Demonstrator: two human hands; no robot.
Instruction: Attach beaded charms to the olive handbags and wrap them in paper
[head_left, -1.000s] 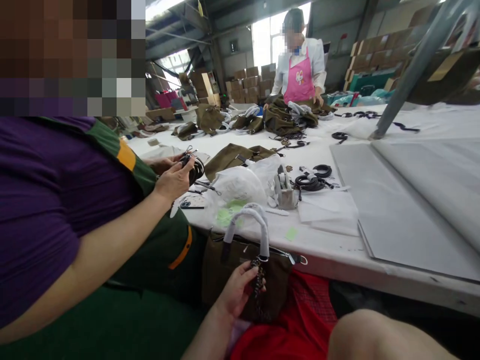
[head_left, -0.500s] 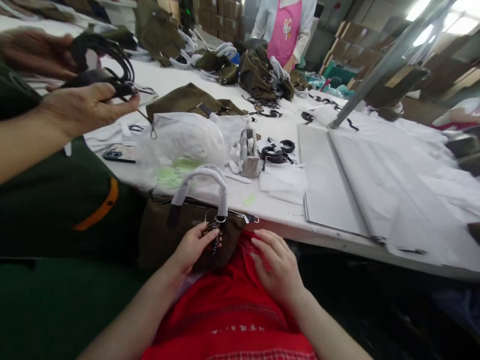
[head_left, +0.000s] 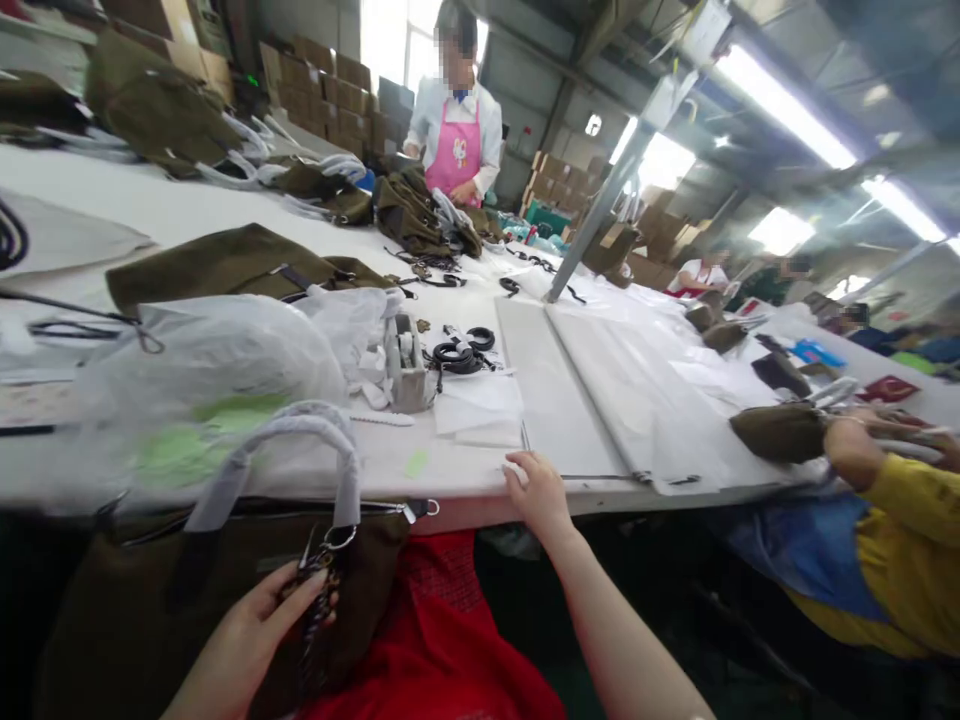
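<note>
An olive-brown handbag is upright against the table's near edge, its handle wrapped in white paper. From a metal ring by the handle's foot hangs a dark, braided bag charm with small metal parts. My left hand pinches this charm between thumb and fingers in front of the bag. Out over the table's edge, my right hand has its fingers apart, with nothing visible in it. It is nearest to the corner of a grey-white board.
A tape dispenser, coiled black straps and white sheets are on the table. A plastic bag lies at the left. A metal post rises behind the board. A co-worker in a yellow sleeve is at the right.
The view has swung right and up. My right hand has moved from my lap to the table's edge. A co-worker's hands with black straps have left the view; my left hand keeps the charm.
</note>
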